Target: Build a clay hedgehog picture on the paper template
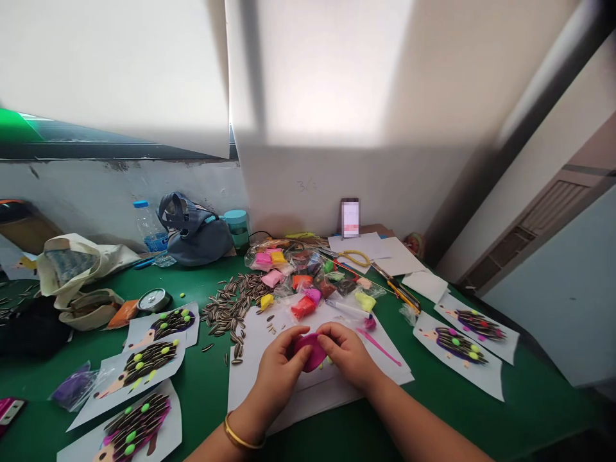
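Note:
A flattened piece of magenta clay (314,354) is held between the fingers of both hands above white paper (248,385). My left hand (283,362), with a gold bracelet at the wrist, grips its left side. On the right edge, my right hand (347,351) pinches it with thumb and fingers. A thin pink clay strip (381,348) lies on the paper to the right, near a small magenta lump (369,323) and a white pen (347,309). Small yellow-green bits show partly below the hands.
Striped sunflower seeds (233,305) are heaped left of the paper. Bagged colored clay (303,282), yellow scissors (356,258) and a cutter knife (402,292) lie behind. Hedgehog pictures (149,362) flank both sides. A phone (351,218) leans on the wall beyond.

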A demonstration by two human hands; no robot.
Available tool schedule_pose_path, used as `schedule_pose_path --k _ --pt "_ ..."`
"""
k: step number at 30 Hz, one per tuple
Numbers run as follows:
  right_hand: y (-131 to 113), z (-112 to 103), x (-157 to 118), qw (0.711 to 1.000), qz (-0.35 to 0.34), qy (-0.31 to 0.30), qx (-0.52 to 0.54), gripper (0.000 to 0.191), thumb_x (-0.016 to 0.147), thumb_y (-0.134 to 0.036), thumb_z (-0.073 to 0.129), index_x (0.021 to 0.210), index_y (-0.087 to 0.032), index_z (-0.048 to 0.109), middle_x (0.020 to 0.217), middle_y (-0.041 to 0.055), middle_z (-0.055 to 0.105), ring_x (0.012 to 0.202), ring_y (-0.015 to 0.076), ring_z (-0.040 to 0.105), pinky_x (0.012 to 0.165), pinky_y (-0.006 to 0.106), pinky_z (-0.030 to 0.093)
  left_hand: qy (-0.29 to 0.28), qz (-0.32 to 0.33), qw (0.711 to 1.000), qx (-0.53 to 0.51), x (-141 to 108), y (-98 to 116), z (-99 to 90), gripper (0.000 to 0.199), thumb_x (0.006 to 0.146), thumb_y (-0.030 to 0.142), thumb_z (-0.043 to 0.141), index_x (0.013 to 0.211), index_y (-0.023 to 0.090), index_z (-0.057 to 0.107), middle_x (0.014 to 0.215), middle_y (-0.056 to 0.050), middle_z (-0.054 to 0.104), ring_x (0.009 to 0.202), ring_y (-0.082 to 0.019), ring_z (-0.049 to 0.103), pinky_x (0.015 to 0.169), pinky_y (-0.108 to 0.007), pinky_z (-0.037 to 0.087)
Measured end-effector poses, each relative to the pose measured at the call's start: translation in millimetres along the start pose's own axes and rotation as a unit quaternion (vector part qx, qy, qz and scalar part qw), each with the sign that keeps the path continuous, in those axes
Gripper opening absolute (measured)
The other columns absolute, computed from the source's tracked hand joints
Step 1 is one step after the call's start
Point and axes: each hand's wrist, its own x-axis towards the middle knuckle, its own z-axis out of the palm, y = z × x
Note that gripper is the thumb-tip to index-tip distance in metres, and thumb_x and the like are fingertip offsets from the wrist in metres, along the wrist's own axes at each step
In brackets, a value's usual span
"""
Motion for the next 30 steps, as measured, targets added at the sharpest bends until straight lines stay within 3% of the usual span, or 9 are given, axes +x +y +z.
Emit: schedule_pose_path --k 4,8,11,19,23,30 --pt "-0.9 1.3 -0.4 1.0 0.023 -0.018 0.002 0.031 0.081 -0.049 0.066 0.087 -0.019 0.063 0.078 0.0017 0.064 0.071 0.0168 0.057 0.064 0.028 0.046 -0.005 -0.017 0.998 -0.055 1.1 -2.1 0.9 0.041 0.077 0.038 0.072 0.113 0.02 0.066 0.091 -0.005 0.07 0.084 -0.021 0.065 0.076 -0.033 0.054" --pt "-1.7 1.6 -0.5 1.0 0.019 0.005 -0.002 0.027 0.082 -0.046 0.064 0.084 -0.019 0.062 0.077 0.0013 0.062 0.07 0.0163 0.056 0.064 0.028 0.045 -0.031 -0.044 0.992 -0.113 1.7 -4.1 4.1 0.045 0.072 0.037 0.077 0.111 0.02 0.063 0.097 -0.006 0.069 0.088 -0.022 0.065 0.077 -0.035 0.056" --pt "-2.1 1.7 -1.0 1.0 0.021 -0.012 0.007 0.026 0.081 -0.044 0.065 0.087 -0.02 0.061 0.078 0.0004 0.061 0.07 0.0159 0.055 0.064 0.027 0.044 -0.037 -0.055 0.989 -0.131 1.7 -2.3 5.5 0.044 0.069 0.036 0.08 0.106 0.019 0.063 0.096 -0.006 0.07 0.089 -0.023 0.066 0.08 -0.037 0.056" --pt "2.4 0.6 -1.3 0.999 0.001 0.01 -0.032 0.019 0.084 -0.038 0.061 0.081 -0.019 0.059 0.076 -0.0002 0.058 0.072 0.016 0.053 0.066 0.027 0.042 -0.062 -0.056 0.993 -0.08 -0.1 5.4 1.8 0.032 0.074 0.041 0.077 0.092 0.017 0.069 0.088 -0.005 0.071 0.084 -0.021 0.065 0.077 -0.032 0.052" --pt "0.1 0.2 -1.5 0.999 0.01 -0.014 -0.029 0.019 0.084 -0.037 0.062 0.086 -0.019 0.059 0.079 -0.0002 0.058 0.074 0.0161 0.053 0.067 0.027 0.042 -0.069 -0.063 0.993 -0.066 0.2 5.8 0.3 0.033 0.075 0.046 0.075 0.086 0.015 0.069 0.084 -0.006 0.07 0.081 -0.021 0.063 0.074 -0.031 0.05" --pt "-2.4 -0.3 -1.2 0.999 0.003 0.004 -0.04 0.025 0.086 -0.042 0.059 0.082 -0.018 0.059 0.076 0.0005 0.057 0.072 0.0159 0.051 0.066 0.027 0.04 -0.072 -0.065 0.992 -0.08 0.9 3.0 0.7 0.035 0.076 0.047 0.074 0.09 0.015 0.07 0.087 -0.006 0.069 0.083 -0.021 0.061 0.076 -0.031 0.049"
